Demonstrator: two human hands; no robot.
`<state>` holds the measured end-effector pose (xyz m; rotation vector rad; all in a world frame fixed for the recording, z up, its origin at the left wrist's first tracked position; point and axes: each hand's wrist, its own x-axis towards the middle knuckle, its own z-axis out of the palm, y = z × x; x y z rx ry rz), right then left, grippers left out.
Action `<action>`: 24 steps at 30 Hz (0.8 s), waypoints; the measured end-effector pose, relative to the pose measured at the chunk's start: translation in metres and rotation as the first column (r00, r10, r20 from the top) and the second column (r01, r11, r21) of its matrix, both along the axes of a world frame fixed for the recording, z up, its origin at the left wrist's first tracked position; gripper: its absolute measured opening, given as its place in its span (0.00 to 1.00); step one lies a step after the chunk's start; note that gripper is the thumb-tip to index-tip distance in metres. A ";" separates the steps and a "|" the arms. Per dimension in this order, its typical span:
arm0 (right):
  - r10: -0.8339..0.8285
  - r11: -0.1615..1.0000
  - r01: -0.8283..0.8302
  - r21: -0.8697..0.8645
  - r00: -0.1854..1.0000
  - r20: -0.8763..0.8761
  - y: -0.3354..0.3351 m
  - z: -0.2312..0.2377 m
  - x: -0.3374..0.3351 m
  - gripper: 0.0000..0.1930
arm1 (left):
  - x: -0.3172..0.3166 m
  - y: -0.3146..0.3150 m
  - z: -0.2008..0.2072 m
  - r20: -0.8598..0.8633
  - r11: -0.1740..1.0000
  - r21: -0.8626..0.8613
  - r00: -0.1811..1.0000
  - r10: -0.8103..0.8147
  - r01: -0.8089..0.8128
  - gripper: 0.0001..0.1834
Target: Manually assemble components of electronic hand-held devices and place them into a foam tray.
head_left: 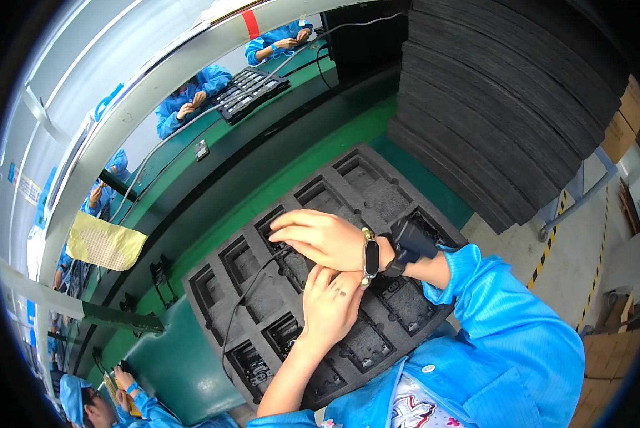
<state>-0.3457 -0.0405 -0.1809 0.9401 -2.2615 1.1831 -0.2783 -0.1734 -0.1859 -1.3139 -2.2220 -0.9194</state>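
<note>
- Currently, the right hand (320, 239) stretches out above the tray, palm down, fingers extended and loosely released; nothing shows in its grasp, though its underside is hidden.
- The left hand (330, 303) is raised against the right wrist, fingertips tucked below it; whether they grip anything, I cannot tell.
- Around the right wrist sit a beaded bracelet (366, 234) and a dark smart band (371, 257), with a bulky black strap (411, 239) further up the forearm.
- A thin dark cable (243, 296) runs from beside the hands down across the tray's left part.
- Directly beneath lies the grey foam tray (384, 200), set at an angle close to the person's blue coat (505, 314); black parts (284, 332) fill several near compartments.
- Beyond the tray's left edge spreads the green bench (180, 357).
- Past the far right corner rises a tall stack of dark sheets (505, 107).
- Farther off, co-workers in blue sit along the line, one beside a dark compartmented tray (252, 93).
- A yellow sheet (107, 242) hangs at left.
</note>
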 end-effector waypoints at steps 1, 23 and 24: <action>-0.004 1.000 0.004 -0.001 1.000 0.003 0.000 0.000 0.000 0.16 | 0.001 0.001 -0.002 0.003 1.000 -0.001 1.000 -0.004 0.004 0.11; 0.204 0.876 -0.058 0.479 0.944 -0.259 -0.011 -0.047 0.022 0.14 | -0.014 -0.007 0.044 0.067 0.967 -0.246 0.996 -0.052 0.067 0.39; 0.197 0.869 -0.029 0.494 0.936 -0.293 -0.009 -0.049 0.022 0.14 | -0.013 -0.004 0.043 0.100 0.973 -0.217 0.993 -0.060 0.081 0.38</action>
